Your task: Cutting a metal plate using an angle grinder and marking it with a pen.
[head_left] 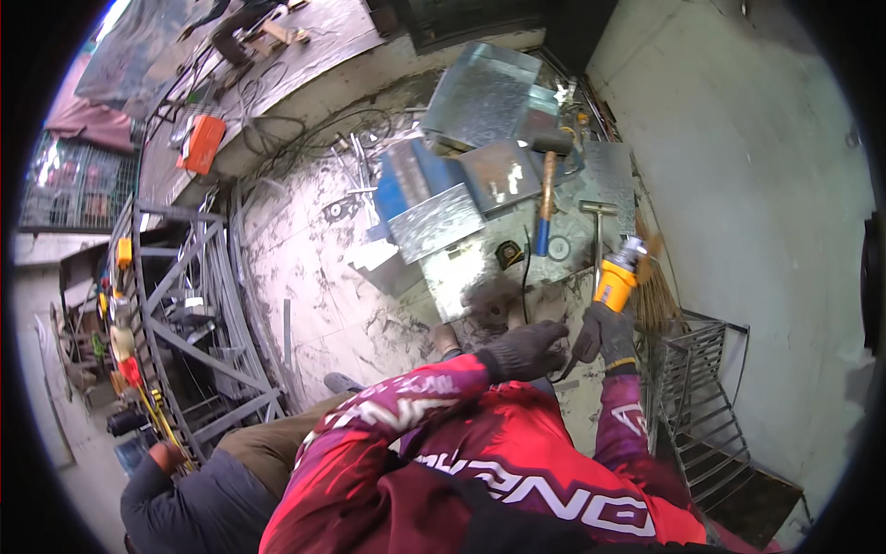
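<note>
My right hand [605,340], in a dark grey glove, grips a yellow angle grinder [615,286] by its body, with the silver head pointing away from me. A dark part of the grinder hangs beside the glove toward my left hand. My left hand [524,352], also gloved, is held in front of my body with its fingers loosely stretched toward the grinder, and I see nothing in it. A dark cord [559,373] runs just below its fingertips. Beyond the hands, a hammer [546,208] with a wooden and blue handle lies beside a black tape measure [508,254].
Sheet metal pieces [436,224] and a grey metal box [480,92] lie on the dirty floor ahead. A metal rack [706,397] and a straw broom [653,291] stand right, by the wall. Left are a steel frame [198,314] and another person [208,489], sitting close.
</note>
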`<state>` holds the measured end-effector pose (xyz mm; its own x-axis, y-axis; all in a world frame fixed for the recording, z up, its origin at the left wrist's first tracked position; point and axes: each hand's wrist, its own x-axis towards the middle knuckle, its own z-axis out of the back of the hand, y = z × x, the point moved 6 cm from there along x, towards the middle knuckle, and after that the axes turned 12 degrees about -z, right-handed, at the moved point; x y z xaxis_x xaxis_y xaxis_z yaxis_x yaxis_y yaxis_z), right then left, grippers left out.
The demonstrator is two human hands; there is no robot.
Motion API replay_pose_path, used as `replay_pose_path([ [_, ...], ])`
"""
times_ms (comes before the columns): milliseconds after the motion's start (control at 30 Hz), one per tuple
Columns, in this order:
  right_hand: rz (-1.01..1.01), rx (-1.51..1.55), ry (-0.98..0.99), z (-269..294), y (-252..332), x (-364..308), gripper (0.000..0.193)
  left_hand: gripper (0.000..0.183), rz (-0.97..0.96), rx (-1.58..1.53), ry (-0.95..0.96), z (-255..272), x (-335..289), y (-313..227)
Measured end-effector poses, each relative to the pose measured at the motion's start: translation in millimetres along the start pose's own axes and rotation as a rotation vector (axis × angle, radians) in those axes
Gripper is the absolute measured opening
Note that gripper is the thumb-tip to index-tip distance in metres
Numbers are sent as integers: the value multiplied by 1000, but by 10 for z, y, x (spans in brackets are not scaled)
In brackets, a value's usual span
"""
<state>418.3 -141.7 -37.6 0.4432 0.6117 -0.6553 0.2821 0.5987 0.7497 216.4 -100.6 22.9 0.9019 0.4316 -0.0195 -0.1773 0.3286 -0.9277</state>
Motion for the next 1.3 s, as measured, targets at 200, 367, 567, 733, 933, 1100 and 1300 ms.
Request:
replay_pose_path([
  [200, 128, 368, -119, -24, 127, -1044, 38, 75, 7, -505, -10, -206, 4, -450],
  [367, 227, 691, 408, -237, 521, -1387, 64, 63, -1, -1407, 466, -452, -128, -611],
  [567, 300, 469, -50, 124, 237, -1095, 51, 72, 132, -528, 60, -211, -2, -463],
  [733, 188, 724, 521, -222, 546, -995, 55, 57, 259, -899, 75, -497, 134, -195],
  [933, 216, 583, 509, -223, 695, -575, 52, 64, 146, -742, -101, -226, 361, -282],
  [1100, 182, 607, 509, -63, 493, -183, 53, 53, 193, -703, -193, -26, 441, -504],
  [1300, -23, 1100, 351, 221, -104, 413, 54, 56, 176, -630, -223, -56, 560, -441],
])
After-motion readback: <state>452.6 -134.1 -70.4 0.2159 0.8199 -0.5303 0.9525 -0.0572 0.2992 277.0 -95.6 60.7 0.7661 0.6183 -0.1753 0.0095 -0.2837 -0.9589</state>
